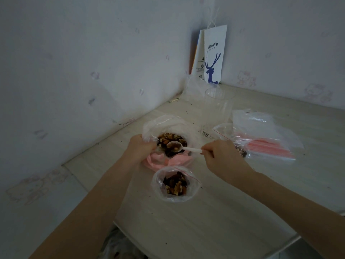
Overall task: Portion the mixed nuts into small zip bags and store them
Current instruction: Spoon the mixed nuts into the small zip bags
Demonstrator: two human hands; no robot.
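Observation:
A large clear bag of mixed nuts [170, 140] stands open on the table, over something pink [158, 160]. My left hand [141, 146] grips its left rim. My right hand [222, 157] pinches the handle of a white plastic spoon [176, 146], whose bowl holds nuts just above the big bag. In front of it a small zip bag [174, 185] stands open with nuts inside. Behind my right hand lies another small zip bag [240, 144] with some nuts in it.
A stack of empty zip bags with red strips [265, 135] lies at the right. A clear plastic cup [217, 107] stands behind the nuts. A white coffee paper bag [212, 57] leans in the wall corner. The table edge [130, 238] curves near me.

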